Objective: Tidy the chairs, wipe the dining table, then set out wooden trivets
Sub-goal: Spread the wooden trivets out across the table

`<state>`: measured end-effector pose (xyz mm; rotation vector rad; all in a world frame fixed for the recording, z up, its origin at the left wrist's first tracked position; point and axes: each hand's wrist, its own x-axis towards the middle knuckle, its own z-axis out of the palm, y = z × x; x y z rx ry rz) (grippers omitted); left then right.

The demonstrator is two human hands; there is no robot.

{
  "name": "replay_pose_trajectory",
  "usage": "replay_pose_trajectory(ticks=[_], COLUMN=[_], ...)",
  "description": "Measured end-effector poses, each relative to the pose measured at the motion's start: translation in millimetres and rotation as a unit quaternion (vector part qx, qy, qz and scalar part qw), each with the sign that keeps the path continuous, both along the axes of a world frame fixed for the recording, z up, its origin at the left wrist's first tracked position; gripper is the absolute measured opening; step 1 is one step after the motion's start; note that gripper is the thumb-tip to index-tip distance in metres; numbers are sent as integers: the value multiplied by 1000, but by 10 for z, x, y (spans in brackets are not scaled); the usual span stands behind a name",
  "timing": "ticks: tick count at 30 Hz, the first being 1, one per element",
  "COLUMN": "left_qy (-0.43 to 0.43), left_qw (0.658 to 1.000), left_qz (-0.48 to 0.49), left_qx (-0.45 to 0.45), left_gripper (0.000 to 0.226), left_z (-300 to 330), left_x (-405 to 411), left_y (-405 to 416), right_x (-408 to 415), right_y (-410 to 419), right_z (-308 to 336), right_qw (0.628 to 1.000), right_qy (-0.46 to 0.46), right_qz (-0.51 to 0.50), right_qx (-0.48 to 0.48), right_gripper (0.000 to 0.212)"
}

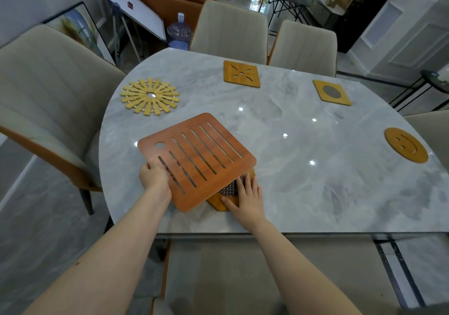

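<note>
Marble-look grey table (303,168) fills your view, with padded chairs (230,30) pushed in around it. Your left hand (155,181) grips the big slatted trivet (196,159) by its near left corner, lifted and tilted over the table's near edge. It looks thin, stiff and light, so an edge pinch should do. Your right hand (246,198) rests flat, fingers straight, on a smaller trivet with a mesh centre (228,193) lying beneath it by the near edge. Four more trivets are set out: a sunburst (150,96) at the left end, two squares (241,74) along the far edge, a smiley round (406,148) at the right. Six in all.
</note>
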<state>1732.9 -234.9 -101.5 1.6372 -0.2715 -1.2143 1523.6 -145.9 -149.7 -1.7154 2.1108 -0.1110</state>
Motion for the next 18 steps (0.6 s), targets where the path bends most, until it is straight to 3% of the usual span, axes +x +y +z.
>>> replay_pose_trajectory(ticks=[4, 7, 9, 12, 16, 18], left_qy=[-9, -36, -31, -18, -12, -19], left_qw=[1000, 998, 997, 994, 989, 986], left_qz=[-23, -46, -70, -107, -145, -163], left_qx=[-3, 2, -10, -16, -15, -12], left_gripper=[35, 38, 39, 40, 35, 33], left_z=[84, 185, 264, 380, 475, 517], left_x=[-9, -140, -282, -562, -1009, -1231], left_y=[-3, 27, 81, 200, 452, 612], right_x=[-49, -114, -172, -377, -782, -1006], right_y=[15, 76, 162, 314, 614, 827], right_z=[168, 416, 593, 808, 991, 1051], right_qw=[999, 972, 914, 812, 671, 643], right_qy=[-44, -189, -329, -462, -578, -599], right_qz=[-11, -98, -207, -332, -428, -438], right_qx=[-30, -99, -111, -134, -181, -192], right_gripper=[67, 36, 27, 36, 41, 40])
